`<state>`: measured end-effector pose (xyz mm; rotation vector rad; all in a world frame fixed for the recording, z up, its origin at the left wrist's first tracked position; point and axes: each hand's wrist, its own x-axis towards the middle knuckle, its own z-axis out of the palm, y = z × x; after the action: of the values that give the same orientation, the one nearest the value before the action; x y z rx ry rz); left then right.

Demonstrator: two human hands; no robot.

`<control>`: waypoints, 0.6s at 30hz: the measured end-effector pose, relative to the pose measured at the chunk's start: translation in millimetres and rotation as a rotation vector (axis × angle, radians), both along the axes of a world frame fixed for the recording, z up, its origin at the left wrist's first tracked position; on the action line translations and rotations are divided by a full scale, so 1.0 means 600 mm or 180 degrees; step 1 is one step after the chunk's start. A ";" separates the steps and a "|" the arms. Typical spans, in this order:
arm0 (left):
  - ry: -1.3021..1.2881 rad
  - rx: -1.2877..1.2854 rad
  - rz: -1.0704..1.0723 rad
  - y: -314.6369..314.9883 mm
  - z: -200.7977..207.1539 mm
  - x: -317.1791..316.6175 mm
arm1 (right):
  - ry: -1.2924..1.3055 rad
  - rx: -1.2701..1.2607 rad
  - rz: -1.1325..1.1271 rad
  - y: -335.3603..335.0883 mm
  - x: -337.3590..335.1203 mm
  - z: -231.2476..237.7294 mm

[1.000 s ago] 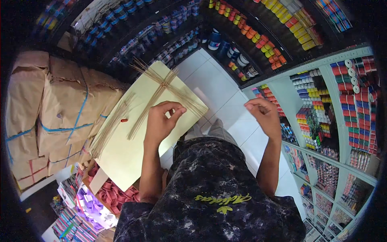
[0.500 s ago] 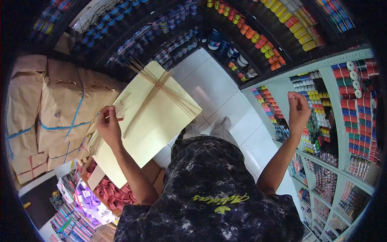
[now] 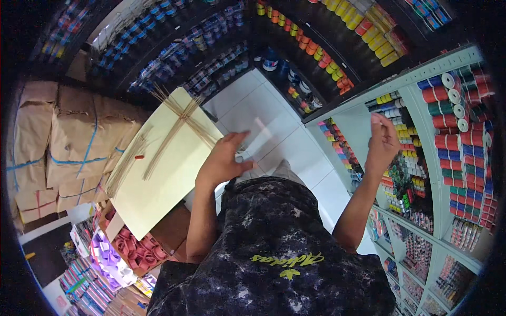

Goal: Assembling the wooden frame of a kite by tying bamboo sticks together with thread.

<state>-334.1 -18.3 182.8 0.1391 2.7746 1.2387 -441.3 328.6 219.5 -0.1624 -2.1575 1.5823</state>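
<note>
A pale yellow board (image 3: 174,179) lies tilted to my left. On its far part two bundles of thin tan sticks (image 3: 182,117) cross each other. Along its left edge rests another loose bundle of sticks (image 3: 125,166), with a small red piece (image 3: 139,157) beside it. My left hand (image 3: 224,160) is raised just right of the board, thumb and fingers apart, with nothing visible between them. In front of the shelving on the right, my right hand (image 3: 383,142) is held up with its fingers curled in a pinch. Whatever it may hold is too small to see.
Brown paper-wrapped bundles (image 3: 74,131) tied with blue cord are stacked at left. A cardboard box of pinkish-red ribbon loops (image 3: 138,247) sits beneath the board. Pale green shelves (image 3: 363,124) with colourful spools stand close on the right; dark racks of spools line the back.
My left hand has moved right, away from the loose sticks, and opened. The small red piece now shows on the board. My right hand stays raised and pinched.
</note>
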 end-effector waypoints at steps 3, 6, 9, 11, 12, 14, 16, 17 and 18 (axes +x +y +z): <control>-0.0081 -0.0453 0.0184 0.037 0.010 -0.028 | -0.0076 -0.0133 0.0427 -0.007 0.000 0.007; 0.0327 -0.0190 0.0180 0.054 0.024 -0.058 | -0.0251 -0.0230 0.1140 -0.021 0.004 0.012; 0.0289 0.0380 0.0492 0.096 0.073 -0.081 | -0.0619 -0.0326 0.1549 -0.038 0.009 0.004; 0.0388 0.1074 0.0013 0.116 0.095 -0.094 | -0.0658 -0.0282 0.1813 -0.057 0.009 0.006; 0.0394 0.1072 0.0009 0.129 0.104 -0.101 | -0.0707 -0.0230 0.2087 -0.067 0.009 0.007; 0.1063 0.1144 -0.0628 0.154 0.113 -0.113 | -0.0666 -0.0133 0.2249 -0.082 0.007 0.009; 0.0879 0.1131 -0.0505 0.166 0.112 -0.118 | -0.0718 0.0044 0.2431 -0.095 0.006 0.016; 0.0689 0.1127 -0.0379 0.167 0.112 -0.119 | -0.0710 0.0039 0.2432 -0.099 0.006 0.017; 0.0694 0.1126 -0.0389 0.165 0.114 -0.120 | -0.0660 -0.0016 0.2467 -0.103 0.005 0.015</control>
<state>-406.2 80.7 251.3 0.4895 2.6351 1.7626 -438.1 266.9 228.5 0.6076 -2.5447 2.0327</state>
